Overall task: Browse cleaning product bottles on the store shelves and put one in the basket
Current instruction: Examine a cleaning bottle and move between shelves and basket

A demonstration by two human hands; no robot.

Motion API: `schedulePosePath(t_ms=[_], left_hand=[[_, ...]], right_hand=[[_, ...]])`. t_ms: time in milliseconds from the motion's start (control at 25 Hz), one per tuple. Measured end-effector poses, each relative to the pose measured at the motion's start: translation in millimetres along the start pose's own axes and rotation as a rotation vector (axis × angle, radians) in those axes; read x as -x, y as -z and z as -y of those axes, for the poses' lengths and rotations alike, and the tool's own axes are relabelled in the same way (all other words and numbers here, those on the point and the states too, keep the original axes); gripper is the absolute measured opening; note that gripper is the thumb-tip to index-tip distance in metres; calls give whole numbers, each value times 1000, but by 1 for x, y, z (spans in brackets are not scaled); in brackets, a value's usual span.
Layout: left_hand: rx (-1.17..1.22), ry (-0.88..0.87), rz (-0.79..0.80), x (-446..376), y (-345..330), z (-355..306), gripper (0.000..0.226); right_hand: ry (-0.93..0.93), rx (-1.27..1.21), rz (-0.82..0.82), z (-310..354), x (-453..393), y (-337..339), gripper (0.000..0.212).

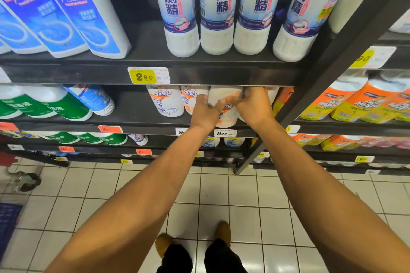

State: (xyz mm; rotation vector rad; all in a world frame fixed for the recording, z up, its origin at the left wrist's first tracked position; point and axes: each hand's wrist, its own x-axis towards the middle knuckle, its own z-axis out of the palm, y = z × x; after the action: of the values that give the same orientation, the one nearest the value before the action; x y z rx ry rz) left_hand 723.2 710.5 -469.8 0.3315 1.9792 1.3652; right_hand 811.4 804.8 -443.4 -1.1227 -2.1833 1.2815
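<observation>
Both my arms reach into the second shelf, where white Mr Muscle bottles stand in a row. My left hand (205, 112) and my right hand (253, 105) are wrapped around one white Mr Muscle bottle (224, 115) from either side, near the shelf's front edge. Its top is hidden under the shelf above. Another Mr Muscle bottle (166, 101) stands to its left. A blue basket (8, 221) shows only as a corner on the floor at the far left.
The top shelf holds several tall white-and-blue toilet cleaner bottles (180, 9) and blue-labelled bottles (73, 6). Green-labelled bottles (44, 104) stand at left, orange Mr Muscle packs (355, 104) at right. A black upright post (321, 77) divides the shelving. My feet stand on white floor tiles (111, 195).
</observation>
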Motion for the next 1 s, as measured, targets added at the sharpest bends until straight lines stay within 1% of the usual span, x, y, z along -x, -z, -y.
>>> schedulePosePath(t_ms=[80,200,240,320,360,440,560,600,680,760,880,1000], left_hand=[[97,83,29,0,1,-1,53],[239,166,122,4,7,-10,58],[268,192,157,7,8,-13,61],[298,236,221,16,13,-18,65],[307,247,248,20,16,-19,65],[321,243,285,26,25,-20,58],[307,208,316,34,36,-19,42],[302,196,320,39,38,-19,41],[294,168,312,47,44,-18,30],[295,140,265,52,54,-14,18],[293,100,147,58,77,-9,17],[300,77,82,71,104,2,11]], right_hand=[[29,41,-31,1,3,-1,24],[61,110,-93,5,6,-4,16],[61,135,-111,6,7,-5,22],[60,176,-132,9,8,-7,41],[54,175,-132,10,8,-8,42],[54,169,-117,11,10,-7,30],[37,131,-20,7,7,-2,11],[25,93,17,7,7,0,14],[12,36,37,7,8,5,28],[34,23,4,7,14,7,35],[45,-48,-61,7,29,4,40],[55,-107,-64,6,48,0,44]])
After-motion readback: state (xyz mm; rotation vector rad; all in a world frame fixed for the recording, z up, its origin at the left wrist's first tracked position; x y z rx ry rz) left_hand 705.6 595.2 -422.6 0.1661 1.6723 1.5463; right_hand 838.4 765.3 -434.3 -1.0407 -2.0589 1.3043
